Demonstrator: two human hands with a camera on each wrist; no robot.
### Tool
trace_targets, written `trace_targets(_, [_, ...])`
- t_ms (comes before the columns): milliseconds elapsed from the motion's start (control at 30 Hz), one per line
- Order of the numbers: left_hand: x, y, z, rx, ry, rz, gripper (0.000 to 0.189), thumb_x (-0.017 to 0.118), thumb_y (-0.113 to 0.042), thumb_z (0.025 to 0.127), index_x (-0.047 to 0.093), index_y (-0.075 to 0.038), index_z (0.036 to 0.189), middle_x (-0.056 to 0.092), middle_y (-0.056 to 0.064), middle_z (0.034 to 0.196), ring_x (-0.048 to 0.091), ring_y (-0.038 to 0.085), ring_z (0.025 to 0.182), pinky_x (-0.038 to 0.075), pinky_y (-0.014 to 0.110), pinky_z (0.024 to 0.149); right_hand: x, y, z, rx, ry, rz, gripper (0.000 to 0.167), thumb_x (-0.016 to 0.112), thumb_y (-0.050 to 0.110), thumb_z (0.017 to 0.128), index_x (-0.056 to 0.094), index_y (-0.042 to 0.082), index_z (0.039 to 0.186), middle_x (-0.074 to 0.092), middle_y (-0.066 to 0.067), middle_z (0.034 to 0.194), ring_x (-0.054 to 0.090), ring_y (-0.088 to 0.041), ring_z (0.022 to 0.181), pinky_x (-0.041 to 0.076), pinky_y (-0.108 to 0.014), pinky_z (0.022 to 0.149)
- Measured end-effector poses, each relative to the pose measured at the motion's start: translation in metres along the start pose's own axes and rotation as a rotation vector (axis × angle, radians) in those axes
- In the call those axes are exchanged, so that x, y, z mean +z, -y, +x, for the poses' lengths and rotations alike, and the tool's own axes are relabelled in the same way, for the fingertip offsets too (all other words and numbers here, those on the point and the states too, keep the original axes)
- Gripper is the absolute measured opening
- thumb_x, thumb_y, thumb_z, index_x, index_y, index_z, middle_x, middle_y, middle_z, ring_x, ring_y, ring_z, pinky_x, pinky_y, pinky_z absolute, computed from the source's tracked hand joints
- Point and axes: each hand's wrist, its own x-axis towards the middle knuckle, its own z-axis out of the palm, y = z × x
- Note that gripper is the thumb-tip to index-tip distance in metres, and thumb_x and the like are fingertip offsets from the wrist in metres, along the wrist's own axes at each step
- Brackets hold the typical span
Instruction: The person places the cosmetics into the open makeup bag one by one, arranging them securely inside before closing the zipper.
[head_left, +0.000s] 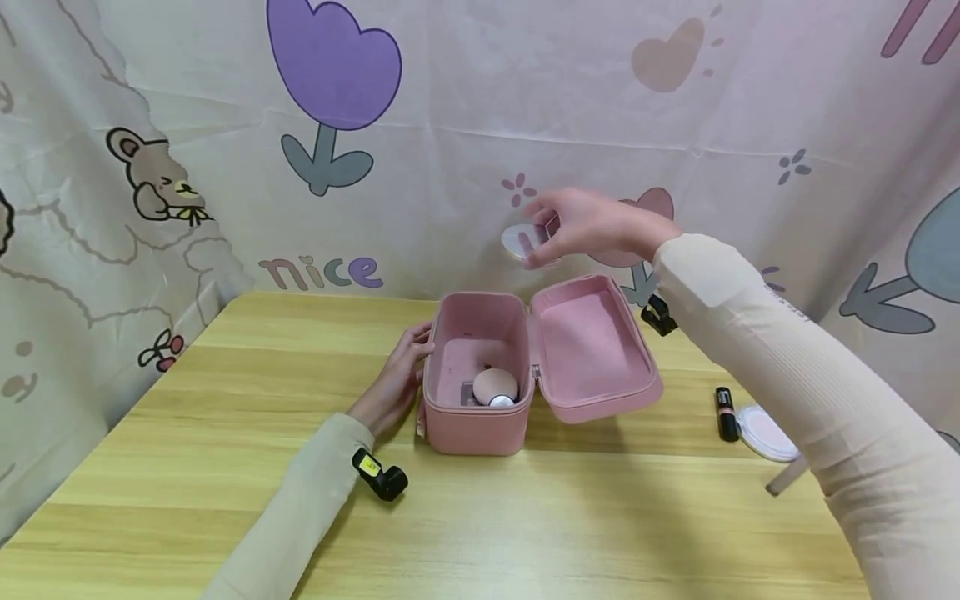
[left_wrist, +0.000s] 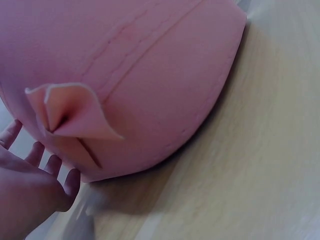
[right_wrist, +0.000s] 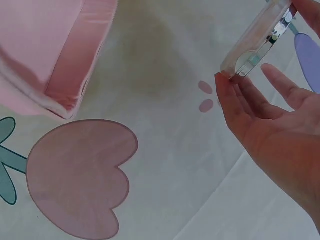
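- Cloth (head_left: 465, 100): hangs behind the table, printed with tulips, hearts and a bear.
- Table (head_left: 225, 433): pale wood, bearing the case near its middle.
- Case (head_left: 476, 431): pink, upright, its top open.
- Lid (head_left: 594, 350): swung out to the right side, hinged to the case.
- Right hand (head_left: 588, 221): raised above the lid, thumb and fingers pinching the clear box by its edges.
- Left hand (head_left: 397, 375): against the left side of the case, fingers loosely spread and slightly bent, fingertips touching it.
- Clear box (right_wrist: 260, 37): flat, see-through, held up in front of the cloth, well off the table.
- White disc (head_left: 767, 433): on the table at the right, just beside the tube.
- Beige disc (head_left: 495, 383): inside the case, near its front wall.
- Tube (head_left: 725, 414): black, lying on the table.
- Stick (head_left: 786, 477): near the white disc, partly hidden by the right sleeve (head_left: 825, 417).
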Motion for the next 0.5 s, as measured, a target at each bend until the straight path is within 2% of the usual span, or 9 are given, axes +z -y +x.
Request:
trace_targets(133, [-0.002, 0.001, -0.002, 0.003, -0.002, -0.016, 0.056, 0.043, -0.014, 0.095, 0.025, -0.003, 0.148, 0.025, 0.018, 0.150, 0.021, 0.037, 0.136, 0.020, 0.047, 0.110, 0.009, 0.000, 0.010, 0.000, 0.008, 0.028, 0.078, 0.079, 0.015, 0.076, 0.038, 0.000, 0.141, 0.056, -0.016, 0.113, 0.053, -0.024, 0.096, 0.041, -0.036, 0.090])
trace_targets(367, [-0.003, 0.000, -0.002, 0.009, -0.005, -0.046, 0.056, 0.044, -0.011, 0.095, 0.025, -0.001, 0.147, 0.025, 0.019, 0.150, 0.022, 0.038, 0.136, 0.021, 0.047, 0.110, 0.023, 0.004, 0.021, -0.053, 0.024, -0.125, 0.073, 0.079, 0.019, 0.076, 0.043, -0.002, 0.136, 0.060, -0.014, 0.099, 0.053, -0.023, 0.086, 0.043, -0.033, 0.078])
trace_targets(500, [-0.002, 0.000, -0.001, 0.009, -0.005, -0.053, 0.056, 0.045, -0.012, 0.095, 0.026, 0.000, 0.146, 0.024, 0.020, 0.150, 0.022, 0.039, 0.135, 0.021, 0.050, 0.110, 0.031, 0.003, 0.024, -0.061, 0.039, -0.141, 0.073, 0.078, 0.018, 0.076, 0.042, -0.003, 0.136, 0.060, -0.014, 0.096, 0.055, -0.023, 0.084, 0.044, -0.033, 0.078])
